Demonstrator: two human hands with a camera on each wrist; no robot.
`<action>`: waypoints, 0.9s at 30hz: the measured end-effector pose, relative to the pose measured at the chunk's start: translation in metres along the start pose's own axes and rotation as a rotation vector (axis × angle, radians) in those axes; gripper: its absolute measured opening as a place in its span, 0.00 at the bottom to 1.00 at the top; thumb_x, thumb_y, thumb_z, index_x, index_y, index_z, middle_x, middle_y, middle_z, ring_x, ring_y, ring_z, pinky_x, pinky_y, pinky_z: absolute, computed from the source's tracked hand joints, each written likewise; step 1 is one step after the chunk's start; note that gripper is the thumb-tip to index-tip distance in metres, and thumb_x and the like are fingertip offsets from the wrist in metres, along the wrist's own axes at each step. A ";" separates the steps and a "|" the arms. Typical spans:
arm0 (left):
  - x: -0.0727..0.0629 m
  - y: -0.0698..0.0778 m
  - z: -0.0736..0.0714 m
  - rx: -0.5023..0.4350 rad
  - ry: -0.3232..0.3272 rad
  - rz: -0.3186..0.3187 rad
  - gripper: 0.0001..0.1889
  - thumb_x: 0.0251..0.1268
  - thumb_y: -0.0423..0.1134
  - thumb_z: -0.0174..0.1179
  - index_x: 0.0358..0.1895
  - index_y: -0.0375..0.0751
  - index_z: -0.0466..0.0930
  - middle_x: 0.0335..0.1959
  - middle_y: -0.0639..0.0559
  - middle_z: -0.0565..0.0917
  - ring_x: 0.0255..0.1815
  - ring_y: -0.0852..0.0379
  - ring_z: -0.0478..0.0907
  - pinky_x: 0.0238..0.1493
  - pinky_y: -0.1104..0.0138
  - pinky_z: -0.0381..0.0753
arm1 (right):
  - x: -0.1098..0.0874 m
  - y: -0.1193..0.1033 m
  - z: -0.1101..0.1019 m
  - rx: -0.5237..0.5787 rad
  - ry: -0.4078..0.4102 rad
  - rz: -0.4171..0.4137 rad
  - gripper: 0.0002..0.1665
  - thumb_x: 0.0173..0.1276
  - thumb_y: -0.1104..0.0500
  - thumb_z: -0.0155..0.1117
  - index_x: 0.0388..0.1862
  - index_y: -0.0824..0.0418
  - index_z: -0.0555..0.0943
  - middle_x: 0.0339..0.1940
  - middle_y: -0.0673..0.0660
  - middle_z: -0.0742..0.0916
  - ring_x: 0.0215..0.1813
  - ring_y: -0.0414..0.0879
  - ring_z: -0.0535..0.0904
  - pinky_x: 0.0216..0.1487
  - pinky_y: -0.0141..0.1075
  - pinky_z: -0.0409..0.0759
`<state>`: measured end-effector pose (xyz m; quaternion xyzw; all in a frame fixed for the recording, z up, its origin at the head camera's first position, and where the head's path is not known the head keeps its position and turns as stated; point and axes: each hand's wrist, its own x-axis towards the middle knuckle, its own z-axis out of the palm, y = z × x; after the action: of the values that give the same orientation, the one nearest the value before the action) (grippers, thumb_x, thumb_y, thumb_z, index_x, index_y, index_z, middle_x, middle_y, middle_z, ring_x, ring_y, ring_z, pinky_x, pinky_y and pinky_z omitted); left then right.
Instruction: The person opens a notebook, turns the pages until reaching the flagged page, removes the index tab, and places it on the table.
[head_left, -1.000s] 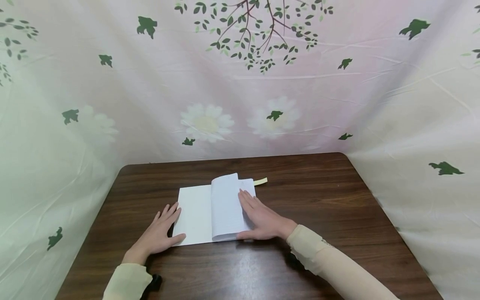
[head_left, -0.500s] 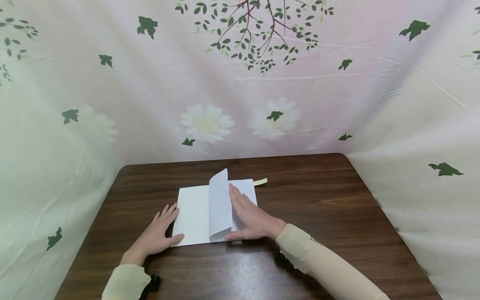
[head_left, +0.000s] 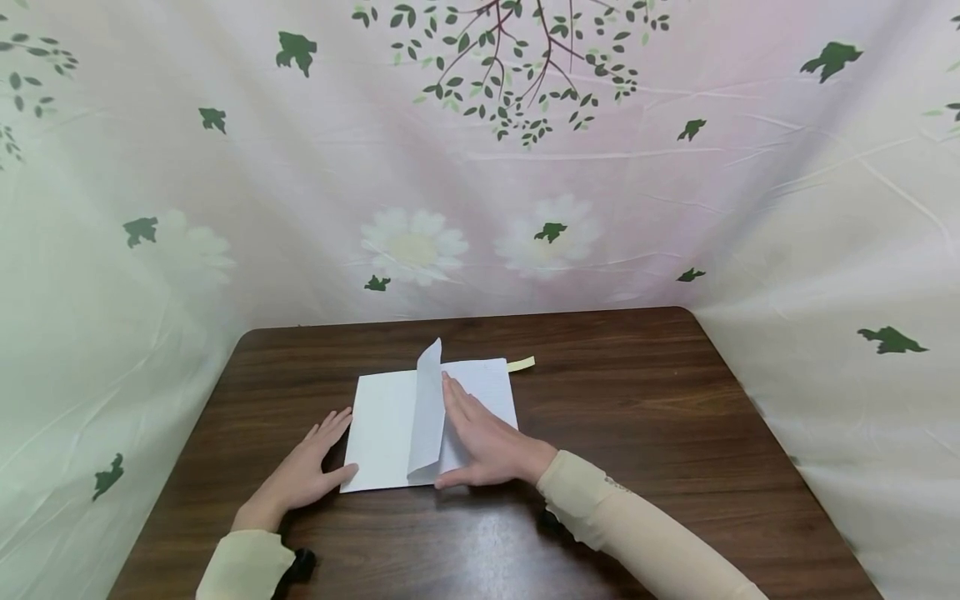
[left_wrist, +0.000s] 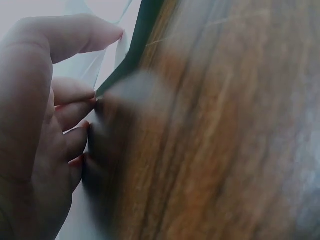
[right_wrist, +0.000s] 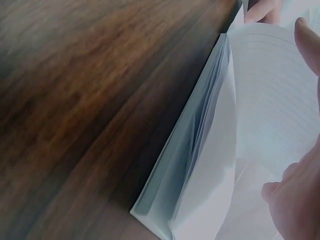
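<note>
An open notebook (head_left: 378, 429) lies on the table with a blank white left side. Near its middle one lined page (head_left: 427, 417) stands raised and curved, leaning left. My right hand (head_left: 487, 442) is laid over the right-hand pages, fingers straight, its fingertips right at the raised page. In the right wrist view that page (right_wrist: 270, 90) shows faint ruled lines beside the thumb. My left hand (head_left: 300, 471) has its fingers spread at the notebook's left edge, thumb at the lower left corner. The left wrist view shows fingertips (left_wrist: 90, 92) along that edge.
A pale yellow strip (head_left: 521, 364) sticks out at the notebook's upper right. The dark wood table (head_left: 637, 400) has rounded far corners. A printed curtain (head_left: 465, 192) with leaves, birds and daisies surrounds its back and sides.
My right hand has slid left across the notebook, and the page has swung from lying rightward to standing nearly upright. My left hand has shifted slightly left.
</note>
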<state>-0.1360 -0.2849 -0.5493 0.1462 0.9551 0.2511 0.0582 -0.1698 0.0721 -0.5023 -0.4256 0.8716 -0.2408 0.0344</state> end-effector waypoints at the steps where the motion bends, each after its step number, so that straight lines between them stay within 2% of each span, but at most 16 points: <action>1: 0.000 0.000 0.000 -0.001 -0.001 0.002 0.46 0.69 0.56 0.66 0.83 0.37 0.59 0.84 0.38 0.59 0.85 0.33 0.51 0.80 0.35 0.50 | 0.001 -0.001 0.001 -0.002 -0.002 -0.001 0.87 0.58 0.31 0.78 0.85 0.68 0.26 0.88 0.64 0.38 0.89 0.55 0.35 0.84 0.54 0.52; 7: -0.001 -0.003 -0.001 -0.009 -0.010 0.010 0.45 0.69 0.52 0.67 0.83 0.37 0.58 0.85 0.41 0.58 0.85 0.34 0.51 0.80 0.35 0.51 | 0.005 -0.005 0.005 -0.012 0.001 -0.021 0.85 0.60 0.31 0.77 0.84 0.68 0.26 0.88 0.65 0.37 0.89 0.54 0.34 0.85 0.51 0.51; 12: -0.002 -0.004 0.000 -0.020 -0.008 0.022 0.45 0.70 0.50 0.67 0.83 0.36 0.58 0.85 0.41 0.58 0.85 0.34 0.51 0.80 0.35 0.51 | 0.011 -0.008 0.008 0.006 0.009 -0.034 0.84 0.62 0.31 0.75 0.84 0.69 0.26 0.88 0.65 0.38 0.88 0.48 0.31 0.86 0.47 0.48; 15: -0.002 -0.005 0.001 -0.017 -0.008 0.022 0.45 0.69 0.50 0.67 0.83 0.36 0.58 0.85 0.41 0.58 0.85 0.34 0.51 0.80 0.35 0.52 | 0.013 -0.011 0.011 0.034 0.006 -0.040 0.83 0.62 0.32 0.76 0.85 0.68 0.26 0.88 0.65 0.39 0.89 0.50 0.33 0.86 0.47 0.48; 22: -0.002 -0.005 0.000 -0.030 0.006 0.027 0.45 0.68 0.48 0.68 0.83 0.36 0.59 0.84 0.39 0.60 0.85 0.33 0.52 0.79 0.35 0.53 | 0.011 -0.014 0.013 0.000 -0.077 -0.024 0.80 0.64 0.31 0.74 0.86 0.66 0.29 0.89 0.63 0.41 0.89 0.60 0.40 0.85 0.51 0.51; 27: -0.004 -0.004 -0.003 -0.076 0.017 0.011 0.44 0.72 0.49 0.66 0.84 0.39 0.56 0.84 0.39 0.60 0.85 0.35 0.53 0.79 0.36 0.53 | 0.007 -0.013 0.014 -0.049 -0.150 -0.030 0.75 0.67 0.29 0.69 0.87 0.65 0.33 0.89 0.63 0.43 0.88 0.62 0.41 0.84 0.55 0.53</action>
<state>-0.1336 -0.2906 -0.5484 0.1469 0.9445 0.2887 0.0542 -0.1614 0.0542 -0.5081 -0.4560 0.8658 -0.1873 0.0854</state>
